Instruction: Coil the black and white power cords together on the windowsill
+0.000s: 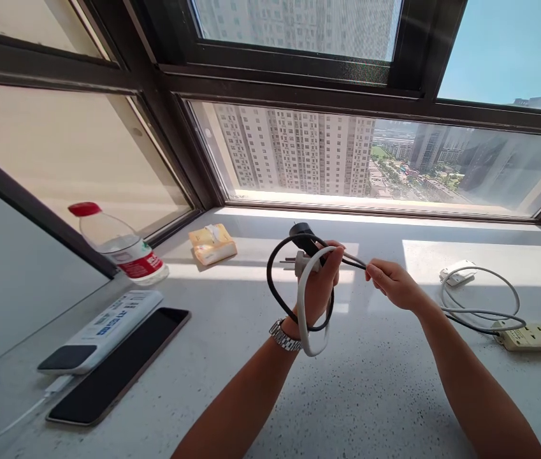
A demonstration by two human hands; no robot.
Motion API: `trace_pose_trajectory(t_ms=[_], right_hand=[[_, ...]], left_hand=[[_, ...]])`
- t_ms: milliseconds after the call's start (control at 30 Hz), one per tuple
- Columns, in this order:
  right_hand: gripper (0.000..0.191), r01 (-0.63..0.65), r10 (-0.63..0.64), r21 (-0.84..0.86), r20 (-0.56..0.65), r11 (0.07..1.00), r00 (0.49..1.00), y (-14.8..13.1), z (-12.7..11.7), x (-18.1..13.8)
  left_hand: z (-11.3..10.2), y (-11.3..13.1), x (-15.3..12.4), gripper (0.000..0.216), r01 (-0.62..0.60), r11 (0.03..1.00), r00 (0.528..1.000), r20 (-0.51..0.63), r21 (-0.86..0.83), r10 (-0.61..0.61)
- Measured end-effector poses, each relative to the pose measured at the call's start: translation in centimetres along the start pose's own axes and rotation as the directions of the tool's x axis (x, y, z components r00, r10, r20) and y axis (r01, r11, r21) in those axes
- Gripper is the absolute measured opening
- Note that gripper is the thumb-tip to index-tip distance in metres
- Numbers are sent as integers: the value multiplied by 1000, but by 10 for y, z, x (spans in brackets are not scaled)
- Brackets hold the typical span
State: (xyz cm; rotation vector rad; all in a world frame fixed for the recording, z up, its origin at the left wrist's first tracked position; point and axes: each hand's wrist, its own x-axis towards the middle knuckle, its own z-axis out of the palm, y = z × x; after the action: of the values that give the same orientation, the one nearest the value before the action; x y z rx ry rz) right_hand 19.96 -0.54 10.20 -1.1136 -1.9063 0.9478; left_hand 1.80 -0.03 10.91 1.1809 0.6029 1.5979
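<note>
My left hand [318, 290], with a metal-band watch [285, 335] at its wrist, is closed around two power cords near their plugs. The black plug [304, 239] points up and away, while the pale grey plug [301, 262] has its prongs facing left. A black cord loop [270, 280] and a white cord loop [302, 309] hang about that hand. To its right, my right hand [392, 284] pinches both cords where they run together between the hands. Past my right arm, coiled cord [485, 311] lies by a cream power strip [533, 336] and a white block-shaped socket [459, 273].
On the left of the white speckled counter [203, 389] stand a red-capped bottle [141, 258], a white power bank [108, 328] and a phone [122, 363]. A yellow tissue pack [213, 245] lies near the back. Dark-framed windows [299, 210] border the far edge.
</note>
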Motion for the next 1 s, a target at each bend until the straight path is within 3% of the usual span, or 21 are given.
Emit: trace_pose_trajectory(t_ms=[267, 467, 600, 767, 900, 933, 1000], right_hand=[[61, -11, 31, 295, -66, 955, 997, -12, 31, 3], [61, -67, 51, 442, 47, 895, 998, -8, 37, 6], [50, -133, 71, 281, 219, 950, 973, -2, 27, 4], [44, -287, 204, 96, 494, 953, 845, 11, 9, 3], [38, -332, 349, -131, 536, 934, 769, 26, 1, 5], [37, -331, 386, -200, 524, 922, 760, 30, 0, 5], [37, -333, 443, -298, 499, 895, 745, 37, -3, 5]], left_hand=[[3, -20, -7, 35, 59, 988, 997, 46, 143, -66], [6, -17, -9, 39, 38, 981, 990, 129, 191, -64], [3, -9, -2, 40, -55, 931, 994, 108, 361, 16], [-26, -1, 21, 37, -121, 755, 988, 2, 644, 157], [-56, 6, 41, 32, -146, 581, 941, -68, 801, 331], [-61, 8, 46, 29, -125, 604, 935, -109, 787, 337], [-67, 9, 53, 26, -54, 743, 935, -227, 667, 272]])
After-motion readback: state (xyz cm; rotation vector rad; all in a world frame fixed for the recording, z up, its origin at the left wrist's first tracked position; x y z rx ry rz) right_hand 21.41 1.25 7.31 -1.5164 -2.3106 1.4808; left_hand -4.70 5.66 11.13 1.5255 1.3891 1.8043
